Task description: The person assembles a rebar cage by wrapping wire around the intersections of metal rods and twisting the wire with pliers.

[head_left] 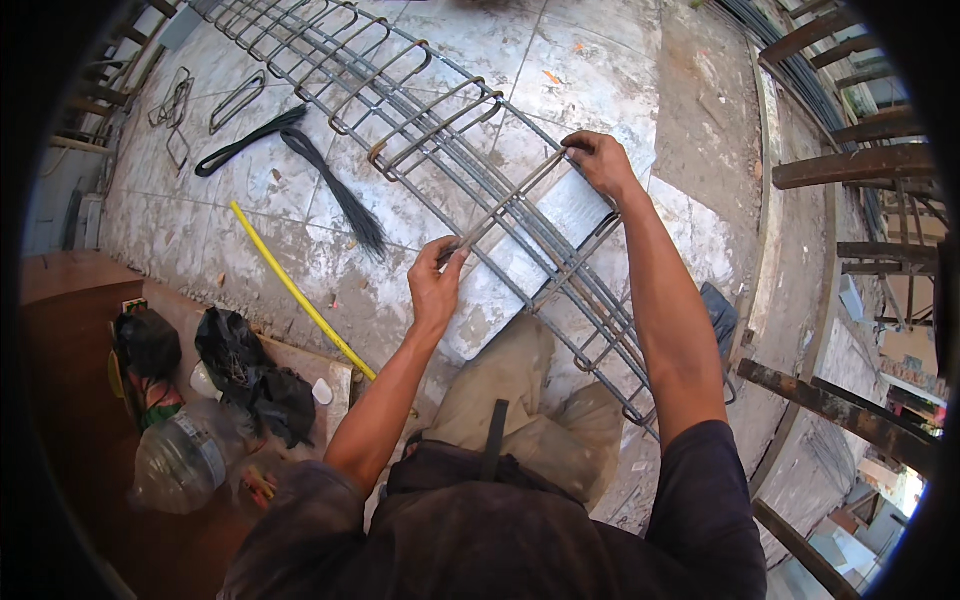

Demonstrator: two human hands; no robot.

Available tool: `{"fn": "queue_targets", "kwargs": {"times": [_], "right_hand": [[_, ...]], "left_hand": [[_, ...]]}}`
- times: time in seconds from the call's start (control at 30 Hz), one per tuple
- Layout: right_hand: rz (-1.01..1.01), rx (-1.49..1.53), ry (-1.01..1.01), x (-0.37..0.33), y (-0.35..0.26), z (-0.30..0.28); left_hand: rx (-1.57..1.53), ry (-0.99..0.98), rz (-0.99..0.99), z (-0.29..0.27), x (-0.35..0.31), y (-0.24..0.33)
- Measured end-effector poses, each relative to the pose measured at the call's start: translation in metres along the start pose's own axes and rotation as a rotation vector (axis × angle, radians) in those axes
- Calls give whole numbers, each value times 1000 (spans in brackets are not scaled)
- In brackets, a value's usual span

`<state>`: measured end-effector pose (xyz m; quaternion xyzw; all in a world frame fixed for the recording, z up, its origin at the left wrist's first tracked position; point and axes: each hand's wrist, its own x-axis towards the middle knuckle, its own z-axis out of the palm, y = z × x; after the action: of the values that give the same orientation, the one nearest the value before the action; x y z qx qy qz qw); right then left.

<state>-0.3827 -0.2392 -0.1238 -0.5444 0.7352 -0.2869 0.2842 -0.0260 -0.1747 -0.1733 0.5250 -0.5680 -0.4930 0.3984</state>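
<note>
While the left hand (437,285) pinches one end of a steel stirrup (512,205), the right hand (602,166) grips its other end. Stirrup lies crosswise on the long rebar cage (551,245), which runs diagonally above the tiled floor (600,70). Black tie wire (350,205) and a yellow hose (290,282) lie left of the cage.

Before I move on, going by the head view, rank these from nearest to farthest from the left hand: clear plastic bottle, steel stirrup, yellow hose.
From the left hand:
1. Steel stirrup: pinched in the fingers, reaching across to the right.
2. Yellow hose: on the floor to the left.
3. Clear plastic bottle: farther left, toward the lower corner.
</note>
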Motion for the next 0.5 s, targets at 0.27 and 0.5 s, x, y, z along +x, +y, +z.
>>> {"fn": "queue_targets", "kwargs": {"times": [0.27, 0.5], "right_hand": [[4, -29, -16, 0, -4, -2], [32, -73, 60, -16, -20, -10]], "left_hand": [[18, -69, -33, -6, 1, 14], [-51, -101, -65, -8, 3, 9]]}}
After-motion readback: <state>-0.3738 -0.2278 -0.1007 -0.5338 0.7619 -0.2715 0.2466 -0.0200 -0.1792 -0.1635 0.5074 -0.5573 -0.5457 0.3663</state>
